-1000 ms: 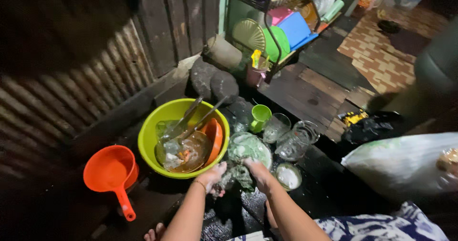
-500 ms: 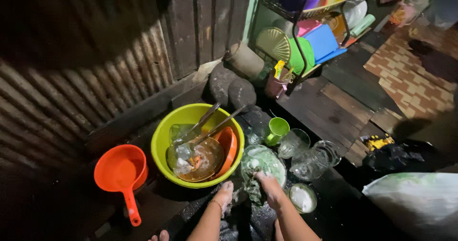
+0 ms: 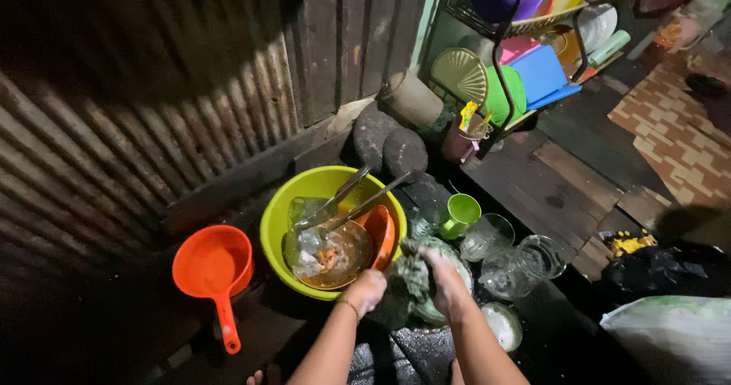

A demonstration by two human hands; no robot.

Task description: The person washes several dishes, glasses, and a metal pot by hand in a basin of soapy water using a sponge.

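Both hands work over a glass bowl (image 3: 449,278) that sits on the dark wet floor just right of the big green basin (image 3: 289,210). The left hand (image 3: 368,290) is curled around the bowl's near left edge, gripping it. The right hand (image 3: 445,278) is closed on a soapy green cloth (image 3: 415,272) and presses it onto the bowl. Inside the basin lie a brown bowl (image 3: 335,252), an orange bowl (image 3: 381,229) and two metal spoons (image 3: 358,202). An orange dipper (image 3: 213,267) rests to the left. A green cup (image 3: 461,214), drinking glasses (image 3: 487,236) and a glass jug (image 3: 525,263) stand to the right.
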